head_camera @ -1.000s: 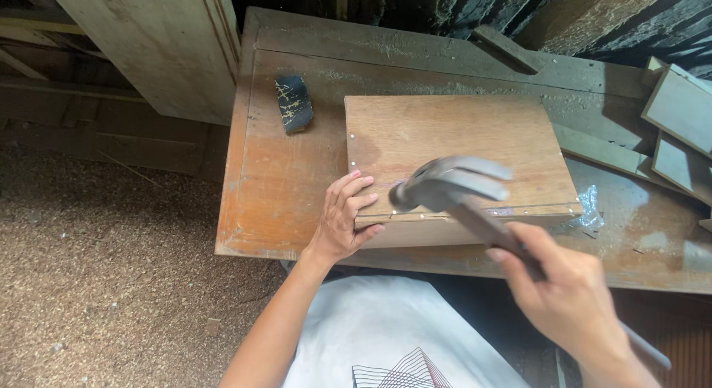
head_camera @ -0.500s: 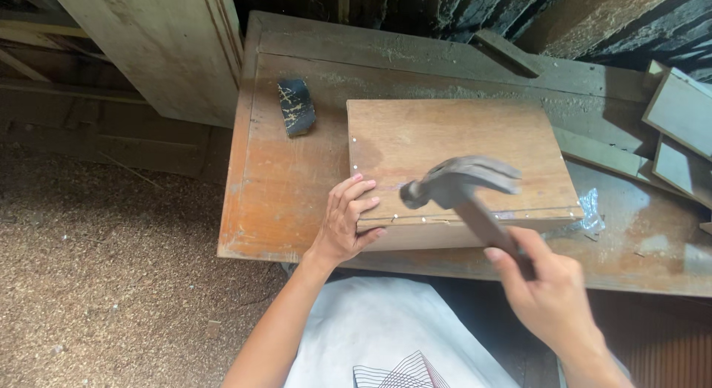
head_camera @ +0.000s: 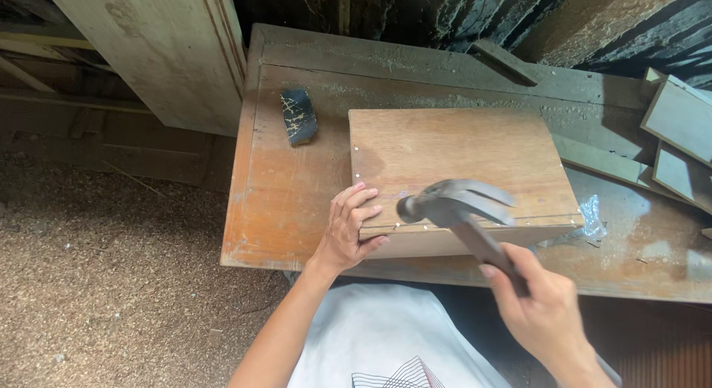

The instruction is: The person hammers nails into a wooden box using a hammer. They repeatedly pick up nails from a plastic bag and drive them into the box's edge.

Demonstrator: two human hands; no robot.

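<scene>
Wooden box, nailed plywood top, lying flat on worn worktop: left hand spread open, braced on its near-left corner; right hand closed round claw hammer, head poised just above the near edge beside the left fingers.

A worn wooden workbench fills the middle of the view. On it at about ten o'clock lies a dark sanding block. At three o'clock a crumpled clear plastic scrap rests on the bench, with loose wooden offcuts at two o'clock. A pale cabinet door leans at eleven, above the sawdust-covered floor at eight.
</scene>
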